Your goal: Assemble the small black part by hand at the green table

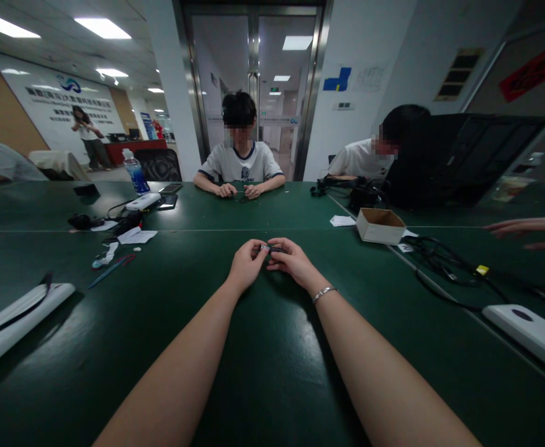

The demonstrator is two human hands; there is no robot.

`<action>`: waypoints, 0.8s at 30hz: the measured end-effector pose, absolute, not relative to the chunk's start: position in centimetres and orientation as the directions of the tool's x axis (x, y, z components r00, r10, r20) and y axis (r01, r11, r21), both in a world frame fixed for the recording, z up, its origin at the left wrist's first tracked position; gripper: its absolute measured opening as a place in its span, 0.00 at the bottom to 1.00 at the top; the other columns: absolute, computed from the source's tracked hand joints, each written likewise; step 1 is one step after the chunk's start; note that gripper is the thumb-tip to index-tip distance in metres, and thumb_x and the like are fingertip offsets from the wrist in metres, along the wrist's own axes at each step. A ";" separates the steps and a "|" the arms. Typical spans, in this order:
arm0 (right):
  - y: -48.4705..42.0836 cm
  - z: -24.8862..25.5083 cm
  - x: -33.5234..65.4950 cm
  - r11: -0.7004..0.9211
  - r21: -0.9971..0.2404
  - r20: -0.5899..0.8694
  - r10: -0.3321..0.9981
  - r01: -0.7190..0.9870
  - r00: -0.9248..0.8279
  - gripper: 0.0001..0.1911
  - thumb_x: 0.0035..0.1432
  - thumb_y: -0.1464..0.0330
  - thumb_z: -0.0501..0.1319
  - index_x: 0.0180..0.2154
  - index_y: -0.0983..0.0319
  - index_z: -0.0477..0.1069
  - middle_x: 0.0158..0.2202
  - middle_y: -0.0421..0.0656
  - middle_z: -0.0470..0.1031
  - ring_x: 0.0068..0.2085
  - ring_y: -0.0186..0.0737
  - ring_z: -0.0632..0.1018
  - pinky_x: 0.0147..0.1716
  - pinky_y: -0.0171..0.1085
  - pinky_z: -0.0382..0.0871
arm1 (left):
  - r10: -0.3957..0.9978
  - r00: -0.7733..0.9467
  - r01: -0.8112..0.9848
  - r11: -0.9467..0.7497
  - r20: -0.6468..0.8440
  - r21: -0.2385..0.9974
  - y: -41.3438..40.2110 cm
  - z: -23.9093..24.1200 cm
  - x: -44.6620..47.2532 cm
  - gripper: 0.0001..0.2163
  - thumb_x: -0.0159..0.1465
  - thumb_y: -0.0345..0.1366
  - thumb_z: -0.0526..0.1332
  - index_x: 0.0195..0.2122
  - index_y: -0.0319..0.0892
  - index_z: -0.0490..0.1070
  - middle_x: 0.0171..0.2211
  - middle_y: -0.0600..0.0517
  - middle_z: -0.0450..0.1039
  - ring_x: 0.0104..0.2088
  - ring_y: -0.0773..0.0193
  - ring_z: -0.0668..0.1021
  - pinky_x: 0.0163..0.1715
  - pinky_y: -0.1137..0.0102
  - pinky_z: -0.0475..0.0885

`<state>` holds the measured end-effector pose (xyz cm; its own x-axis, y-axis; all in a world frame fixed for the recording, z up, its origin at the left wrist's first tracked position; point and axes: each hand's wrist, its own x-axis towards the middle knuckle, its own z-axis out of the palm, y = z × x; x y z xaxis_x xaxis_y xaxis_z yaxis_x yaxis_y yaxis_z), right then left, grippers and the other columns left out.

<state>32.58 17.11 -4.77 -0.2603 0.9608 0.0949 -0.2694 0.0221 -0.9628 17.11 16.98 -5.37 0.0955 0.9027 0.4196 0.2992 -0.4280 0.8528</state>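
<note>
Both my hands meet over the middle of the dark green table point(272, 347). My left hand point(247, 264) and my right hand point(291, 257) are closed, fingertips pinched together on a small dark object with a bit of metal point(269, 249). It is too small to name. A thin bracelet point(323, 293) circles my right wrist. Both hands rest on or just above the tabletop.
An open cardboard box point(380, 225) stands to the right, with black cables point(444, 264) and a white device point(528, 332) nearer. Left: a white device point(18, 316), pens, paper scraps, a water bottle point(136, 172). A person sits opposite; another person's hand point(528, 231) reaches in at right.
</note>
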 end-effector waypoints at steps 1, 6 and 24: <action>17.1 -4.8 32.6 0.022 -0.963 0.095 0.961 -0.269 -0.260 0.15 0.50 0.77 0.64 0.41 0.60 0.70 0.35 0.39 0.72 0.28 0.33 0.77 0.29 0.35 0.78 | 0.905 0.095 0.291 -0.424 0.415 0.857 17.0 -5.4 17.1 0.08 0.62 0.38 0.59 0.40 0.41 0.71 0.38 0.48 0.75 0.36 0.63 0.77 0.37 0.70 0.72; 17.1 -4.8 32.7 0.019 -0.962 0.093 0.961 -0.273 -0.261 0.15 0.50 0.77 0.63 0.41 0.61 0.70 0.35 0.39 0.72 0.28 0.32 0.77 0.30 0.35 0.78 | 0.911 0.088 0.279 -0.411 0.403 0.868 17.4 -5.7 17.0 0.09 0.62 0.39 0.59 0.39 0.40 0.71 0.37 0.49 0.75 0.36 0.64 0.77 0.37 0.70 0.71; 17.1 -5.7 30.7 0.230 -0.971 0.207 0.944 0.062 -0.259 0.20 0.49 0.77 0.60 0.46 0.63 0.66 0.25 0.36 0.72 0.19 0.30 0.72 0.16 0.27 0.66 | 0.951 0.139 0.328 -0.308 0.277 0.893 17.4 -5.9 16.8 0.14 0.56 0.46 0.64 0.35 0.41 0.71 0.33 0.52 0.74 0.32 0.65 0.75 0.35 0.72 0.69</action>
<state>30.72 17.07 -5.70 -0.2589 0.9435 0.2066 0.0623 0.2298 -0.9712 16.78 17.38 -5.86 0.1385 0.9509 0.2766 0.3275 -0.3076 0.8934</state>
